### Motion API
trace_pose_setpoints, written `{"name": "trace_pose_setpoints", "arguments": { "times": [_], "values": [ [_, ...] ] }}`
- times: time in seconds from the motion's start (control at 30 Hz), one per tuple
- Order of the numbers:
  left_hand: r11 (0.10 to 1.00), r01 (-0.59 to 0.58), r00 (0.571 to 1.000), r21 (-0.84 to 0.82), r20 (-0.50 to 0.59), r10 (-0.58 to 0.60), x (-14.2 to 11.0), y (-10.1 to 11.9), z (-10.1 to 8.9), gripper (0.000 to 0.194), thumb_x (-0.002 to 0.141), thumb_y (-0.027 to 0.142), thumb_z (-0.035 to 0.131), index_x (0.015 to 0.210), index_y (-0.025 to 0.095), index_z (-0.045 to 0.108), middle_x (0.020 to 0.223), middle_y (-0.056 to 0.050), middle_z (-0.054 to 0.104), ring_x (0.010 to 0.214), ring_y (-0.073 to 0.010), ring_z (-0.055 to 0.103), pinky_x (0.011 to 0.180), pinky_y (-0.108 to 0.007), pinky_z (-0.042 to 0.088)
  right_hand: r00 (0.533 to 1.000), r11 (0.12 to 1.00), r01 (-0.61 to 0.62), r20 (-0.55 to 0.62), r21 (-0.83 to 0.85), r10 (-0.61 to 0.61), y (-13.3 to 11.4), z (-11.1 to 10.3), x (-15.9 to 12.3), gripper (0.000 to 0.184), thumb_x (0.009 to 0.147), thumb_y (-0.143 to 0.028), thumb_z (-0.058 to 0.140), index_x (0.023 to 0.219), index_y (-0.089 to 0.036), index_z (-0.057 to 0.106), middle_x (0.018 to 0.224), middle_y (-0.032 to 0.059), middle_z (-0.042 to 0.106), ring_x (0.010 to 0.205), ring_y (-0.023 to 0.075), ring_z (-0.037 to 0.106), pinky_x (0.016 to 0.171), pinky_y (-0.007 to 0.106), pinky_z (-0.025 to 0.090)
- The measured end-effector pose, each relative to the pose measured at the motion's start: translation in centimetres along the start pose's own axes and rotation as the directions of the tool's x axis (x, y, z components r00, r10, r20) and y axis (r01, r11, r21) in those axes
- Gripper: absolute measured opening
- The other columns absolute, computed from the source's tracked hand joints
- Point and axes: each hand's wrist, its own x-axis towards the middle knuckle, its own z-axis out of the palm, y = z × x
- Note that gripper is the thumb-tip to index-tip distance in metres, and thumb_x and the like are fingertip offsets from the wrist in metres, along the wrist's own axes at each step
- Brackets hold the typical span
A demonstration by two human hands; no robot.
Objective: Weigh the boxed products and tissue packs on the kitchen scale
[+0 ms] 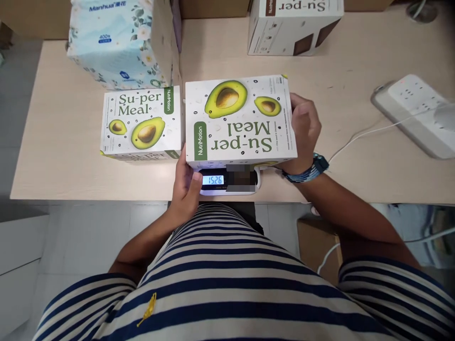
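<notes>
Across a pale wooden table (355, 175), near a blue floral tissue pack (113, 45), holds a white Su-per Meal box (241, 119), printed with avocados and upside-down lettering, just right of a similar box (142, 123) and above a small scale (213, 192), any contact with it hidden. Curls right hand (304, 132) fingers against the held box's right side, tips partly out of sight, and sets left hand (186, 187) at its near left corner, thumb by a lit display (213, 180) reading 15.26, cannot tell how hidden left fingers grip.
</notes>
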Motion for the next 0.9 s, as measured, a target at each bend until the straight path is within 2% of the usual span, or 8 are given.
{"name": "trace_pose_setpoints", "arguments": {
  "times": [0.07,0.1,0.23,0.37,0.57,0.73,0.83,0.9],
  "values": [
    [1.0,0.016,1.0,-0.005,0.006,-0.016,-0.1,0.2,0.2,0.062,0.11,0.06,0.051,0.167,0.039,0.04,0.176,-0.008,0.048,0.164,-0.0312,0.048,0.136,-0.057,0.043,0.982,0.981,0.179,-0.043,-0.075,-0.183,0.0,-0.2,0.0,0.048,0.09,-0.073,0.076,0.103,-0.027,0.082,0.112,0.0038,0.081,0.12,0.0254,0.076,0.116,0.046,0.059],
    [0.999,0.037,0.999,-0.003,-0.003,-0.037,-0.1,0.4,0.3,0.061,0.11,0.06,0.05,0.168,0.04,0.04,0.175,-0.008,0.049,0.163,-0.0306,0.049,0.135,-0.056,0.043,0.976,0.973,0.208,-0.041,-0.103,-0.213,0.1,-0.2,0.1,0.049,0.091,-0.074,0.075,0.101,-0.026,0.083,0.105,0.0035,0.08,0.112,0.0239,0.077,0.108,0.044,0.061],
    [0.989,0.144,0.985,0.025,-0.096,-0.141,-0.1,1.2,0.6,0.063,0.112,0.065,0.034,0.169,0.041,0.035,0.172,-0.007,0.052,0.16,-0.0287,0.053,0.134,-0.054,0.044,0.982,0.974,0.176,-0.04,-0.14,-0.183,0.3,-0.6,0.7,0.067,0.094,-0.085,0.061,0.097,-0.022,0.083,0.085,0.0049,0.076,0.085,0.0204,0.076,0.08,0.038,0.062],
    [0.991,0.13,0.983,-0.034,-0.128,-0.133,0.2,1.8,1.1,0.065,0.111,0.066,0.03,0.169,0.038,0.041,0.168,-0.006,0.058,0.159,-0.0272,0.054,0.131,-0.049,0.048,0.984,0.982,0.127,-0.107,-0.136,-0.142,0.4,-1.1,1.4,0.072,0.098,-0.086,0.052,0.092,-0.021,0.083,0.085,0.0067,0.079,0.072,0.0154,0.071,0.069,0.034,0.058],
    [0.991,0.135,0.98,-0.008,-0.15,-0.134,-0.6,1.8,0.6,0.069,0.112,0.069,0.024,0.164,0.034,0.052,0.165,-0.006,0.063,0.159,-0.025,0.055,0.134,-0.047,0.047,0.988,0.982,0.111,-0.093,-0.152,-0.126,0.4,-1.8,1.6,0.077,0.094,-0.091,0.05,0.096,-0.023,0.084,0.088,0.0058,0.081,0.075,0.0156,0.075,0.07,0.034,0.058],
    [0.985,0.171,0.979,-0.032,-0.105,-0.174,-1.4,2.9,-1.4,0.065,0.113,0.068,0.02,0.165,0.044,0.051,0.176,0.003,0.052,0.166,-0.0229,0.047,0.137,-0.046,0.044,0.994,0.982,0.1,-0.014,-0.16,-0.104,0.4,-1.9,1.3,0.085,0.09,-0.097,0.045,0.099,-0.023,0.085,0.093,0.0081,0.082,0.082,0.0213,0.077,0.082,0.042,0.064],
    [0.992,0.128,0.99,-0.002,-0.065,-0.128,-0.9,4.3,-2.9,0.077,0.109,0.075,0.007,0.164,0.046,0.053,0.175,0.005,0.053,0.166,-0.0229,0.047,0.136,-0.045,0.045,0.997,0.985,0.062,0.047,-0.16,-0.055,0.1,-1.9,1.2,0.089,0.09,-0.099,0.041,0.104,-0.023,0.086,0.097,0.0096,0.083,0.087,0.0247,0.078,0.089,0.047,0.067],
    [0.996,0.077,0.996,0.052,-0.052,-0.074,0.0,5.2,-3.9,0.089,0.103,0.081,-0.001,0.164,0.046,0.053,0.174,0.004,0.055,0.167,-0.0249,0.046,0.137,-0.048,0.044,0.997,0.995,-0.003,0.076,-0.099,0.011,-0.1,-1.9,1.1,0.084,0.09,-0.096,0.048,0.109,-0.023,0.085,0.11,0.0111,0.084,0.105,0.0277,0.079,0.1,0.049,0.067]
  ]
}}
